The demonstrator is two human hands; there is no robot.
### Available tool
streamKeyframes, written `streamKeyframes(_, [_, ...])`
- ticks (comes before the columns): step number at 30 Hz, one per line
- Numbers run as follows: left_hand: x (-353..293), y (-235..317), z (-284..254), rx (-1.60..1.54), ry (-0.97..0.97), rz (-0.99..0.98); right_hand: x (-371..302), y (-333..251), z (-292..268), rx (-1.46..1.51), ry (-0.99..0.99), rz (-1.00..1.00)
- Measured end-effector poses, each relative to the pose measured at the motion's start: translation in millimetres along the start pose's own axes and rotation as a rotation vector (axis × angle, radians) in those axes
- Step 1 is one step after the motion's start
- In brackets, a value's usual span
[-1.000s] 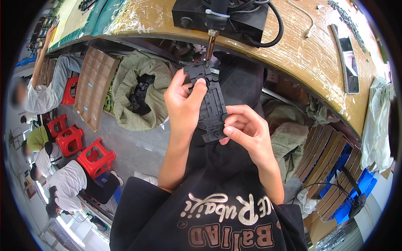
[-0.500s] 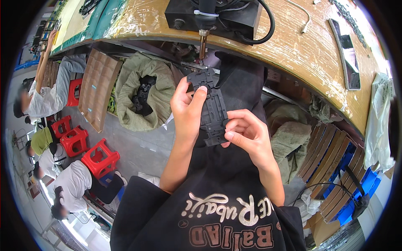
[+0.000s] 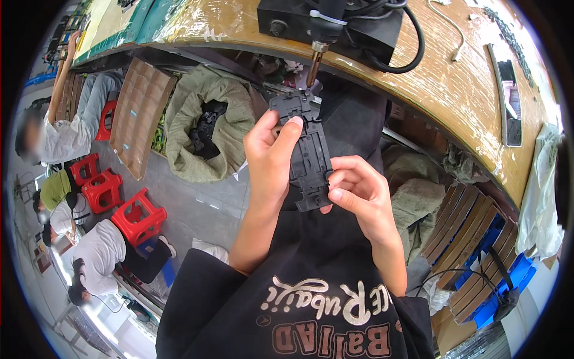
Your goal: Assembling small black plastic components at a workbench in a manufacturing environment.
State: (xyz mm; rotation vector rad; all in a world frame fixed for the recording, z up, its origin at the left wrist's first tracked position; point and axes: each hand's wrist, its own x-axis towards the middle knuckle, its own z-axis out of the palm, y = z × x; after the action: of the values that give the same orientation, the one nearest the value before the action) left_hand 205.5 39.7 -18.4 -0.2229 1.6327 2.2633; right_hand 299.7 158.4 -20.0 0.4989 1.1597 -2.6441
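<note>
A black plastic housing (image 3: 311,149) is held up in front of a black shirt. The left hand (image 3: 269,152) grips its left side, thumb flat on the face; the right hand (image 3: 363,191) pinches its lower right edge. Just beyond the housing's top edge, a soldering iron (image 3: 320,45) points down; whether its tip touches, I cannot tell. Farther beyond the housing are a black box (image 3: 287,27) and the scratched wooden workbench (image 3: 430,72) it stands on. Left of the housing, on grey floor (image 3: 209,200), sits an olive sack (image 3: 179,119) of black parts (image 3: 206,131), then a divided cardboard tray (image 3: 140,113) on edge. Right of it are olive sacking (image 3: 412,203) and stacked cardboard trays (image 3: 460,221).

Compared with half a second ago, the iron and box lie farther right relative to the housing, while both hands keep the same hold.

Counted: one housing, two hands on it, one iron, one box; far left of the housing, four red stools (image 3: 156,218) and at least four co-workers (image 3: 98,248)
</note>
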Motion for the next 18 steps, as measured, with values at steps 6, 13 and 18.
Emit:
streamKeyframes(6, [2.2,2.5,0.6,0.019,0.002,-0.028,2.2,0.6,0.5,0.008,0.002,0.01])
streamKeyframes(13, [4.6,7.2,2.4,0.034,-0.015,-0.024,1.9,-2.5,2.8,0.029,0.003,0.016])
streamKeyframes(18, [5.0,6.1,1.8,0.015,-0.013,-0.031,1.3,-2.4,2.8,0.059,0.001,0.005])
